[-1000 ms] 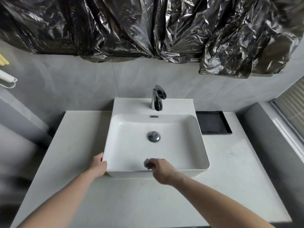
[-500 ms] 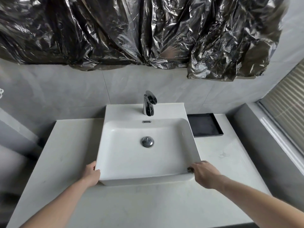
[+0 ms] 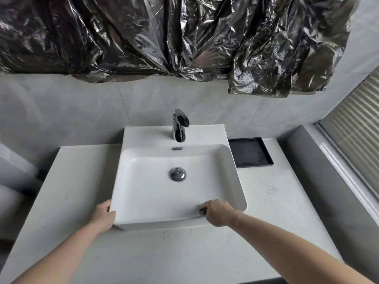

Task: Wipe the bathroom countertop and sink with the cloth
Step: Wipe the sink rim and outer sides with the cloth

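A white rectangular sink (image 3: 143, 193) stands on a pale stone countertop (image 3: 184, 255), with a chrome drain plug (image 3: 177, 174) in its bowl. My right hand (image 3: 218, 213) rests on the sink's front rim toward the right, closed around a small grey cloth (image 3: 201, 211), of which only a bit shows past my fingers. My left hand (image 3: 103, 217) grips the sink's front left corner, thumb on the rim.
A chrome faucet (image 3: 179, 126) rises at the back of the sink. A black tray (image 3: 250, 152) lies on the counter right of the sink. Crumpled black plastic sheeting (image 3: 164, 35) covers the wall above. A window with blinds (image 3: 356, 132) is at right.
My right hand with the cloth slid along the front rim from the middle to the right corner, then came back a little to the left. My left hand has stayed on the corner.
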Demonstrator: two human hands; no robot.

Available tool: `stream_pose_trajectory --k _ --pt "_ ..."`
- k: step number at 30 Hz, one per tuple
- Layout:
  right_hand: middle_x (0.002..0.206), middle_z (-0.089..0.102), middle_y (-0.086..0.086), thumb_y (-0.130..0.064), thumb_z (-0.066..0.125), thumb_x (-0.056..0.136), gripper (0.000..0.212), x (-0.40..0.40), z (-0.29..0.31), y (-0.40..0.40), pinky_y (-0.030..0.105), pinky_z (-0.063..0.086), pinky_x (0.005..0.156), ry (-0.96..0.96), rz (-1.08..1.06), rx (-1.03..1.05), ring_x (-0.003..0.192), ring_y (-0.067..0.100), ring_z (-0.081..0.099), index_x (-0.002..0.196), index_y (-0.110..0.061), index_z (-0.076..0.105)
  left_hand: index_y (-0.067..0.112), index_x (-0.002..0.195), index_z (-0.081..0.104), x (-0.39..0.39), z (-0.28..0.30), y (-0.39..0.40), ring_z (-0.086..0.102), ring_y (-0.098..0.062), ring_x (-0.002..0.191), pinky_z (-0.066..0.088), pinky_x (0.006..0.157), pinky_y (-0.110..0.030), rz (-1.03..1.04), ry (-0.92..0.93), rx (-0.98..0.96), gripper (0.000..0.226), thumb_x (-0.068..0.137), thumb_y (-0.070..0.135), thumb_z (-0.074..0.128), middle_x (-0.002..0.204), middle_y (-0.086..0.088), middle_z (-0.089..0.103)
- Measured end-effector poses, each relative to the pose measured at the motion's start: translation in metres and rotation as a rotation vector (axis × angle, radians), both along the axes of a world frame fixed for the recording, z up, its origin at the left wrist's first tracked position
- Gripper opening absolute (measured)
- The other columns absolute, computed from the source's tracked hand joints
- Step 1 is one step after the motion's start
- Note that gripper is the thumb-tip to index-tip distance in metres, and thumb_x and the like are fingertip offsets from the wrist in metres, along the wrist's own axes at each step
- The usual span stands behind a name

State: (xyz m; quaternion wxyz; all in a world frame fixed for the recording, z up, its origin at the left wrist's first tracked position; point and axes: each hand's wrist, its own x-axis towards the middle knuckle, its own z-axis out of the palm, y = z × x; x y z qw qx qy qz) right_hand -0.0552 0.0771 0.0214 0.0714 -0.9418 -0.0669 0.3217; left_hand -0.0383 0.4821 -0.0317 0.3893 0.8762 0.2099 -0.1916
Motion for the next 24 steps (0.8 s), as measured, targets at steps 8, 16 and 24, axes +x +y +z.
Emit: stream_pose_trajectory --k 8,16,24 --pt "0.068 0.037 -0.007 -0.001 0.05 0.081 0.032 0.02 0.037 -0.07 0.036 0.031 0.093 -0.028 0.326 -0.38 0.102 0.029 0.052 0.064 -0.025 0.035 0.031 0.098 0.072 0.001 0.009 -0.002 0.071 -0.025 0.089 0.055 0.077 -0.033 0.014 -0.002 -0.016 0.037 0.08 0.004 0.056 0.095 0.001 0.077" --pt "0.144 0.053 -0.002 -0.023 0.049 0.099 0.048 0.03 0.017 -0.065 0.053 0.006 0.125 -0.133 0.291 -0.471 0.139 0.027 0.038 0.147 -0.019 0.048 0.03 0.103 0.071 -0.003 0.013 -0.008 0.069 -0.026 0.086 0.052 0.067 -0.028 0.03 -0.02 0.052 0.043 0.08 -0.001 0.053 0.095 -0.001 0.076" --pt "0.095 0.058 -0.001 -0.008 0.042 0.082 0.022 0.007 0.034 -0.065 0.041 0.033 0.099 0.091 0.14 -0.346 0.108 0.028 0.056 0.081 -0.025 0.054 0.015 0.093 0.072 0.008 0.028 -0.003 0.067 -0.024 0.084 0.044 0.065 -0.026 -0.08 0.079 0.237 0.015 0.079 0.01 0.068 0.096 -0.003 0.077"
